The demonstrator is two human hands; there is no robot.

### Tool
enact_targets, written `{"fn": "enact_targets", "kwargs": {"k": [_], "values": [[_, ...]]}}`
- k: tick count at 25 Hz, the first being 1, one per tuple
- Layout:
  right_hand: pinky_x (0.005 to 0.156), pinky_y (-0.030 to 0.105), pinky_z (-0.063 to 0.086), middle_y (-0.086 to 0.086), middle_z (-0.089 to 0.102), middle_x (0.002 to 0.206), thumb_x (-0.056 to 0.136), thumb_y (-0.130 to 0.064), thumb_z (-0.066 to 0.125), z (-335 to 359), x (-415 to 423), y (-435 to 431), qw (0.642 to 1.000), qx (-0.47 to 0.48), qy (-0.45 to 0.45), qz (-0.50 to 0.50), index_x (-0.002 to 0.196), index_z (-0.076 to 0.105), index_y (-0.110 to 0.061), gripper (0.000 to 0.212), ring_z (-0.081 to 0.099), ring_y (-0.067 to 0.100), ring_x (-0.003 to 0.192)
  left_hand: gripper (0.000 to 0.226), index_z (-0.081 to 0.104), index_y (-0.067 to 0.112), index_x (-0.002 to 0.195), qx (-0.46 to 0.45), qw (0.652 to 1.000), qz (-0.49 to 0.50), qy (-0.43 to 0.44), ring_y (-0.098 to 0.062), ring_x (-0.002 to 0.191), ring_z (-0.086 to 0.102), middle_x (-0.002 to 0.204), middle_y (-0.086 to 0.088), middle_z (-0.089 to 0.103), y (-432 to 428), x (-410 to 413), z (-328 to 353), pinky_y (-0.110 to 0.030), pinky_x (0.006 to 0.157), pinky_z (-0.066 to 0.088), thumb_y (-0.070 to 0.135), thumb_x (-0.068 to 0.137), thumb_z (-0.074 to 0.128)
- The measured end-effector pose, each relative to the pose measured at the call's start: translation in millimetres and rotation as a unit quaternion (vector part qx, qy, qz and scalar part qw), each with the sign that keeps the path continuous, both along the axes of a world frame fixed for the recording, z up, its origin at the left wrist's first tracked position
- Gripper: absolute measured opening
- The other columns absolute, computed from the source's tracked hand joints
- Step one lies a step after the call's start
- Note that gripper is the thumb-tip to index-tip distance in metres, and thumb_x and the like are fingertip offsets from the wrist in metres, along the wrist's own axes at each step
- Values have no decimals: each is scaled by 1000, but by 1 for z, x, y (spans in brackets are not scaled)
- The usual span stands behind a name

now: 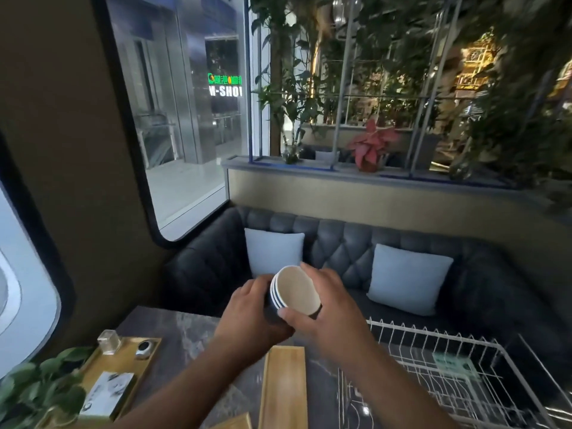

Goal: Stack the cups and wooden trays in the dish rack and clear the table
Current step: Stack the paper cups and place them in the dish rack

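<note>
A nested stack of paper cups (297,289), dark outside with white rims and a pale inside, is held in the air above the table, its mouth tilted toward me. My left hand (250,317) grips the stack's base from the left. My right hand (328,305) clasps the rim, thumb at the bottom and fingers over the top. Below lies a long narrow wooden tray (284,388) on the dark marble table (185,329). The corner of a second wooden tray (235,422) shows at the bottom edge. The white wire dish rack (448,366) stands at the right.
A wider wooden tray (123,366) at the left carries a small glass jar (108,342), a small round object and a printed card. A leafy plant (40,385) fills the bottom left corner. Behind the table runs a dark tufted sofa (340,236) with two pale cushions.
</note>
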State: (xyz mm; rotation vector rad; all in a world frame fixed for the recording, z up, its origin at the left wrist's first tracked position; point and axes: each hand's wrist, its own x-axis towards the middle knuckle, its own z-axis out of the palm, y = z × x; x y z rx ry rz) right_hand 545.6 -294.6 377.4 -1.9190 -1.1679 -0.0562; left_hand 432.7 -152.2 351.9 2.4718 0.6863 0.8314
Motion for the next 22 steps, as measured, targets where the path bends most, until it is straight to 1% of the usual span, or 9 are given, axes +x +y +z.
{"fn": "enact_targets", "kwargs": {"k": [4,6,8,10,12,14,18,20,22], "values": [[90,23,48,-31,39,133,67,-77,67,-3,3,-8,999,-17,30,-42,146,35,-47,90,52,-2,114,73,46,46,128,-38,998,-50,-2,-4,107,56,117,23,58,-4,14,-7,-29,89,52,59,62,77],[90,16,44,-31,40,132,68,-72,70,-6,2,-11,997,-19,64,-47,144,36,-51,85,50,-7,116,74,47,48,127,-70,994,-79,-15,-3,107,56,116,24,59,-6,19,-12,-29,88,52,57,60,78],[94,12,42,-33,42,128,70,-65,72,-12,0,-15,994,-21,89,-54,141,40,-52,80,48,-12,119,77,48,48,128,-104,988,-111,-31,1,109,57,118,27,60,-7,25,-16,-24,88,50,53,58,80],[95,12,42,-39,41,126,69,-63,72,-17,-3,-20,992,-24,101,-75,139,41,-55,77,48,-15,118,77,49,47,129,-119,982,-142,-30,4,110,57,119,28,59,-8,31,-19,-17,87,47,51,59,81],[92,9,41,-44,37,130,68,-63,72,-20,-7,-22,988,-18,113,-99,134,38,-61,74,45,-22,116,77,47,49,128,-123,976,-177,-21,9,109,55,118,28,59,-7,38,-20,-6,83,42,50,59,83],[87,4,41,-42,38,134,68,-62,74,-22,-9,-22,984,-10,120,-128,132,39,-60,73,44,-23,117,76,48,48,127,-128,969,-210,-14,13,109,54,117,27,61,-4,46,-22,0,79,40,48,61,84],[91,14,45,-30,45,132,69,-59,75,-25,-4,-25,976,-14,121,-181,126,42,-57,67,49,-15,115,79,50,42,133,-146,959,-244,-5,7,106,59,120,25,62,-7,63,-27,-1,76,40,50,62,82],[91,20,48,-29,46,131,67,-60,75,-27,4,-31,972,-27,123,-199,126,42,-56,68,53,-9,112,79,52,40,133,-157,953,-258,-1,4,107,61,120,23,64,-12,72,-32,-5,78,42,50,61,82],[89,26,51,-31,47,129,65,-63,74,-29,13,-38,968,-31,118,-217,127,40,-58,71,55,-6,110,80,52,38,134,-162,950,-267,5,4,108,62,123,22,64,-18,81,-33,-11,83,47,50,62,84]]}}
